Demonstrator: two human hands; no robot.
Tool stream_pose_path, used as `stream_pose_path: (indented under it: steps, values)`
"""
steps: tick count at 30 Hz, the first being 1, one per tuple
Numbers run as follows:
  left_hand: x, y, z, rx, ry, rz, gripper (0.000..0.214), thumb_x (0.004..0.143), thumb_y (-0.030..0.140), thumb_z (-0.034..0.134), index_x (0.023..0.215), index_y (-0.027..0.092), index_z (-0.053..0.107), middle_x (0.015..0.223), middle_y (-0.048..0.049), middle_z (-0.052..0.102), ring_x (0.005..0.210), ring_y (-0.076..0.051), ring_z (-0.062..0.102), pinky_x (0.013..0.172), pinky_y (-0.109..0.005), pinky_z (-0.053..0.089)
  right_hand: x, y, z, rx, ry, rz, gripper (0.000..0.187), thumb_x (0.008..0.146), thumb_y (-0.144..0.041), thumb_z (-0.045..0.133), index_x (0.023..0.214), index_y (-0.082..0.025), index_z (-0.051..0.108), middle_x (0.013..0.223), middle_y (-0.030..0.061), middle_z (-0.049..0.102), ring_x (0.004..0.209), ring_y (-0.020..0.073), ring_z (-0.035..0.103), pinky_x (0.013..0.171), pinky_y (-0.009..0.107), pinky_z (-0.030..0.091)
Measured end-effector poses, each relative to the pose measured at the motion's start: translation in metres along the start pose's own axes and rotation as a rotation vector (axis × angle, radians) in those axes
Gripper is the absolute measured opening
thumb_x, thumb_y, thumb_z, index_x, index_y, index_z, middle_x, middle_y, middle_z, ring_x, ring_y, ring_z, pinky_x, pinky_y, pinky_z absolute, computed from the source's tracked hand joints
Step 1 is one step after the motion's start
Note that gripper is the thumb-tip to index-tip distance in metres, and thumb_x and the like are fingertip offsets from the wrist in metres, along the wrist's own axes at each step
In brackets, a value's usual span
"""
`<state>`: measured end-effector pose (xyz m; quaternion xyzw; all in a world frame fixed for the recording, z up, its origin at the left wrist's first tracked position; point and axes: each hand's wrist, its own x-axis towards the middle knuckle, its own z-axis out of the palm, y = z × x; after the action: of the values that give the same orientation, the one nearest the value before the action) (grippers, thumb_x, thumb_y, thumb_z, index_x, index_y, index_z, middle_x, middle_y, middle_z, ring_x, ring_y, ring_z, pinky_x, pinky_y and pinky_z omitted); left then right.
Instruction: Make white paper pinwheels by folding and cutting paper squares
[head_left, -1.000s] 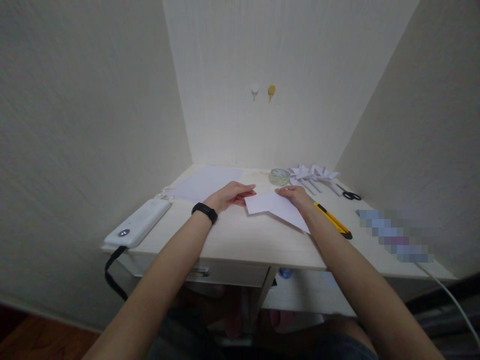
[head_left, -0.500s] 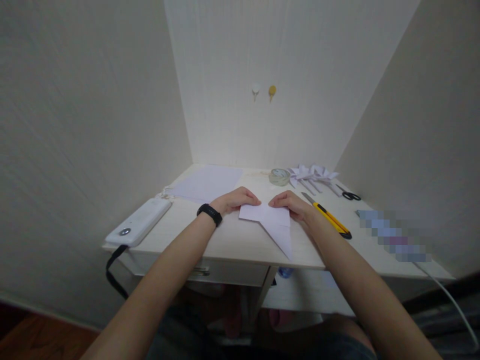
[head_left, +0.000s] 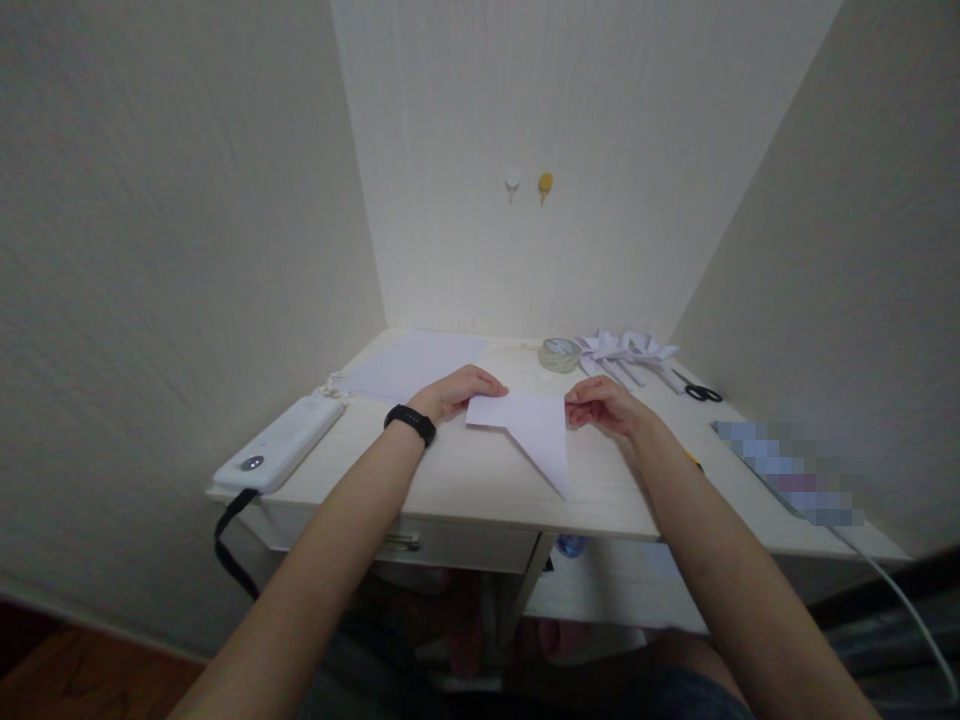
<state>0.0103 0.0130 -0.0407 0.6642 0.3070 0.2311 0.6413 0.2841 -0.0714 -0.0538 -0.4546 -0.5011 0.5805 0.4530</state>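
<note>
A folded piece of white paper (head_left: 529, 425), with a long point hanging toward the desk's front edge, is between my hands. My left hand (head_left: 469, 388), with a black band on the wrist, pinches its upper left edge, thumb on top. At the upper right corner of the paper, my right hand (head_left: 602, 405) has its fingers curled and pressed together, the tips at the paper's edge. The yellow utility knife (head_left: 694, 460) is mostly hidden by my right forearm.
Behind lie a flat white sheet (head_left: 416, 362), a clear tape roll (head_left: 559, 354), several white paper pinwheels (head_left: 626, 348) and black scissors (head_left: 703, 393). A white device with a strap (head_left: 281, 445) sits left; a blurred phone-like slab (head_left: 780, 470) with a cable lies right.
The paper has shifted slightly left and away from me, along with my left hand. My right hand has slid from the top edge to the right corner, and its forearm now covers the knife.
</note>
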Motion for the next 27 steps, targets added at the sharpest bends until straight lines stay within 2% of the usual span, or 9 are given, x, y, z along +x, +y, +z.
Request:
stream_pose_path:
  steps: [4,7,11,14,20,23,27]
  values:
    - [0.002,-0.002,0.0,-0.018,0.088,0.046,0.021,0.063,0.028,0.081,0.063,0.01,0.068,0.059,-0.0034,0.062,0.051,-0.01,0.049,0.049,-0.023,0.033,0.004,0.001,0.002,0.161,0.148,-0.101,0.023,0.065,-0.027,0.077,0.085,-0.015,0.074,0.08,0.0098,0.076,0.064,0.0181,0.069,0.059,0.028,0.056]
    - [0.002,-0.003,0.007,-0.003,0.095,0.072,0.024,0.065,0.032,0.08,0.064,0.011,0.068,0.06,-0.0026,0.062,0.052,-0.009,0.048,0.049,-0.023,0.032,0.01,0.004,0.014,0.113,0.162,-0.101,0.026,0.063,-0.032,0.082,0.082,-0.018,0.071,0.073,0.0044,0.072,0.059,0.0144,0.063,0.052,0.024,0.049]
    - [0.001,-0.003,0.016,0.011,-0.038,0.048,0.024,0.066,0.032,0.08,0.069,0.01,0.07,0.066,-0.005,0.065,0.056,-0.011,0.053,0.053,-0.024,0.036,0.013,0.008,0.028,0.009,0.212,-0.076,0.032,0.053,-0.034,0.089,0.063,-0.015,0.066,0.057,-0.0003,0.063,0.049,0.0095,0.052,0.045,0.023,0.036]
    - [0.001,-0.004,0.021,0.039,-0.111,-0.004,0.021,0.067,0.03,0.079,0.071,0.01,0.073,0.069,-0.0074,0.068,0.057,-0.012,0.056,0.054,-0.024,0.038,0.01,0.006,0.033,0.019,0.176,-0.05,0.032,0.051,-0.034,0.089,0.064,-0.015,0.067,0.057,0.0001,0.063,0.049,0.0109,0.052,0.047,0.025,0.036]
    - [0.0,-0.003,0.026,0.042,-0.107,-0.012,0.019,0.069,0.027,0.075,0.065,0.01,0.071,0.061,-0.0054,0.066,0.049,-0.01,0.053,0.047,-0.023,0.035,0.004,0.001,0.042,0.052,0.134,-0.066,0.026,0.049,-0.028,0.088,0.061,-0.014,0.07,0.06,0.002,0.066,0.053,0.0121,0.056,0.051,0.026,0.039]
    - [-0.001,0.0,0.026,0.014,-0.14,0.009,0.018,0.069,0.026,0.075,0.063,0.009,0.07,0.059,-0.0052,0.066,0.048,-0.009,0.054,0.045,-0.021,0.037,0.004,-0.003,0.038,0.061,0.157,-0.064,0.021,0.048,-0.023,0.086,0.06,-0.014,0.07,0.058,0.0025,0.066,0.053,0.0129,0.057,0.051,0.026,0.041]
    - [-0.002,0.002,0.017,-0.018,-0.187,0.007,0.019,0.068,0.026,0.077,0.069,0.008,0.072,0.065,-0.0096,0.071,0.052,-0.013,0.061,0.048,-0.022,0.047,0.001,-0.008,0.024,0.117,0.249,-0.063,0.015,0.049,-0.018,0.08,0.059,-0.014,0.068,0.056,0.0019,0.066,0.049,0.014,0.056,0.047,0.027,0.042]
